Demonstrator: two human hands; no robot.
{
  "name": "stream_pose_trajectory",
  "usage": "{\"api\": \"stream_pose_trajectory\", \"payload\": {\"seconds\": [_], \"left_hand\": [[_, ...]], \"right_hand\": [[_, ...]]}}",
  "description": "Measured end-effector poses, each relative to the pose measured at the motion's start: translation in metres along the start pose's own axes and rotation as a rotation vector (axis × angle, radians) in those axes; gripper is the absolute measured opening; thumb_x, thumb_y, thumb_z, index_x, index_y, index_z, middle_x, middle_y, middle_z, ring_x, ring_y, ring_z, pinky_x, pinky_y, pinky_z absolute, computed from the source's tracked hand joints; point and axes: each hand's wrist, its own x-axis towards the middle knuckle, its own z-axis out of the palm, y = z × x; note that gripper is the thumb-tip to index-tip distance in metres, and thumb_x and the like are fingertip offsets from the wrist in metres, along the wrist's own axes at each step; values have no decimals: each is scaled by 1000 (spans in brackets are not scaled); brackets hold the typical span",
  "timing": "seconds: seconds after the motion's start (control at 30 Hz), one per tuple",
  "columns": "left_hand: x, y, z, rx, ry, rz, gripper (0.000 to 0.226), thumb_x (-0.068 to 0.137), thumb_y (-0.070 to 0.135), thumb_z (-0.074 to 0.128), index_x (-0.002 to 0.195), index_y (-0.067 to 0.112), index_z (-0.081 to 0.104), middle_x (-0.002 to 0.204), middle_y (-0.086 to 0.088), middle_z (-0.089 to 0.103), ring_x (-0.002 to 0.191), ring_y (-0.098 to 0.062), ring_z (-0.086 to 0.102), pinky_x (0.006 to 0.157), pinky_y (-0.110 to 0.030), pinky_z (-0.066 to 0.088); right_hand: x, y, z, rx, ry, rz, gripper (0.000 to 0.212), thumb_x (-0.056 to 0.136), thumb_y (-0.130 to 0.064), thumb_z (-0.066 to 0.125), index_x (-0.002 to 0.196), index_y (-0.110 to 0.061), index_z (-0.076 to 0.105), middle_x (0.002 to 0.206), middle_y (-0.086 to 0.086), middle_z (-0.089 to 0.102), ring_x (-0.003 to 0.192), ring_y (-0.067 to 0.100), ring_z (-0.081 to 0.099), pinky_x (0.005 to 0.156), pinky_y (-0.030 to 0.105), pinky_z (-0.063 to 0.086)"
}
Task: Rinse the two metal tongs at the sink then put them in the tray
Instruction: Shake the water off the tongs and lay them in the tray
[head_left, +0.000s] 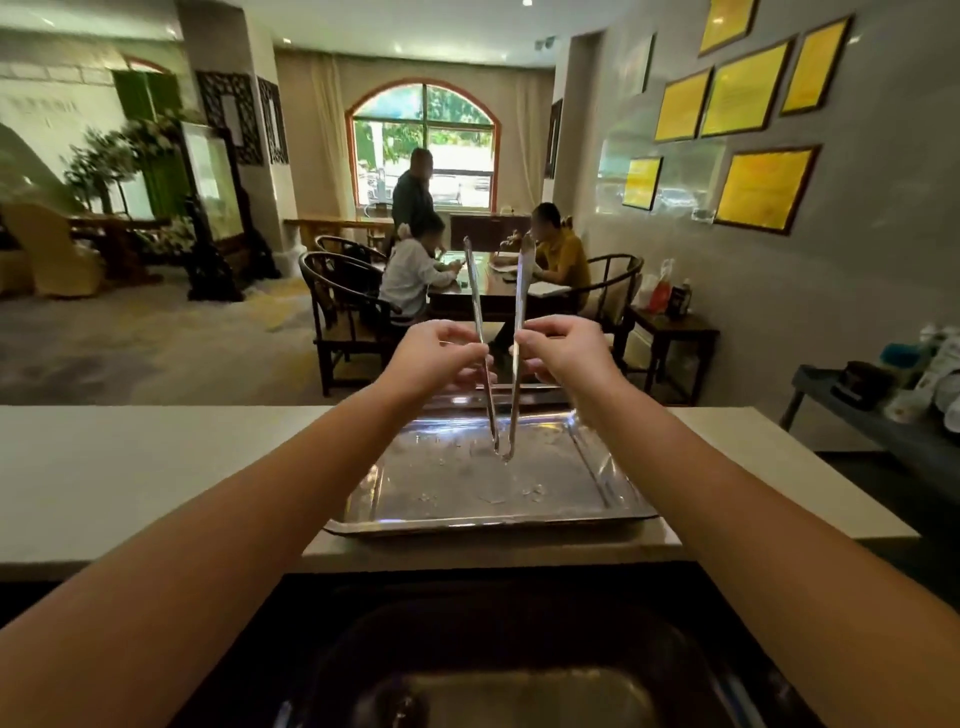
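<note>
Two long metal tongs rise in a V over the steel tray (488, 524) on the counter. My left hand (439, 358) pinches the left tong (474, 291) at mid-length. My right hand (563, 353) pinches the right tong (521, 291) the same way. Their lower ends meet close together at the tray's wet floor, near its middle, and their upper ends spread apart. Water drops lie on the tray floor. Whether the lower ends touch the tray, I cannot tell.
The dark sink (493, 675) lies right below me, in front of the pale counter (104, 467). Beyond the counter is a dining room with people seated at a dark table (498, 296) and wooden chairs. A grey cart (857, 395) with items stands at the right wall.
</note>
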Motion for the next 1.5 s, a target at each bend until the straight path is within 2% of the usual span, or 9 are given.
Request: {"api": "stream_pose_trajectory", "payload": {"seconds": [0.1, 0.23, 0.37, 0.53, 0.77, 0.9, 1.2, 1.37, 1.5], "left_hand": [[27, -11, 2, 89, 31, -86, 22, 85, 7, 61, 106, 3, 60, 83, -9, 66, 72, -15, 68, 59, -23, 59], [47, -45, 8, 131, 79, -209, 22, 84, 5, 62, 105, 0, 61, 87, -15, 66, 78, -24, 67, 73, -36, 59], [51, -85, 11, 174, 49, -323, 12, 84, 9, 61, 94, 2, 64, 87, -12, 67, 72, -17, 66, 66, -28, 57], [50, -119, 20, 220, 8, -446, 18, 85, 8, 60, 98, -4, 64, 88, -13, 66, 77, -19, 65, 73, -32, 58], [48, -135, 28, 302, -8, -493, 18, 86, 6, 59, 99, -6, 63, 89, -14, 62, 73, -17, 61, 58, -21, 54], [49, -140, 32, 367, 10, -484, 16, 87, 6, 59, 97, -4, 63, 68, -6, 57, 55, -11, 56, 41, -15, 49], [50, -145, 30, 428, 52, -464, 10, 84, 10, 63, 78, 2, 65, 65, -4, 60, 53, -9, 57, 43, -14, 48], [52, -138, 25, 669, -10, -359, 18, 88, 24, 59, 89, 7, 66, 74, -2, 63, 65, -10, 59, 65, -24, 53], [53, -106, 10, 922, -188, -177, 41, 86, 28, 59, 124, 12, 54, 120, -9, 63, 104, -20, 61, 91, -32, 50]], "right_hand": [[27, 12, 5, 9, -27, 87, 25, 87, -12, 62, 111, -4, 62, 92, 11, 68, 66, 11, 63, 40, 11, 44], [50, 50, 19, -23, -45, 228, 23, 86, -11, 63, 107, -3, 63, 90, 13, 68, 70, 17, 65, 44, 18, 46], [52, 92, 33, -85, -84, 376, 8, 87, -14, 62, 93, -8, 64, 84, 5, 66, 63, 13, 62, 39, 16, 41], [54, 128, 41, -149, -126, 508, 17, 85, -13, 63, 99, -3, 66, 99, 14, 70, 81, 25, 69, 49, 23, 42], [55, 151, 49, -232, -128, 564, 16, 82, -12, 67, 94, -2, 64, 90, 13, 67, 73, 23, 63, 48, 24, 43], [57, 157, 52, -313, -122, 552, 11, 81, -16, 69, 86, -9, 63, 69, 5, 59, 56, 16, 54, 48, 25, 42], [59, 163, 55, -439, -115, 507, 14, 83, -23, 68, 89, -10, 70, 77, 3, 66, 67, 16, 61, 70, 29, 52], [55, 152, 49, -647, -180, 365, 15, 86, -24, 59, 76, -13, 60, 75, 3, 61, 71, 19, 62, 67, 29, 50], [56, 118, 36, -861, -371, 183, 22, 88, -20, 51, 67, -15, 52, 60, -1, 47, 55, 14, 43, 49, 25, 34]]}}
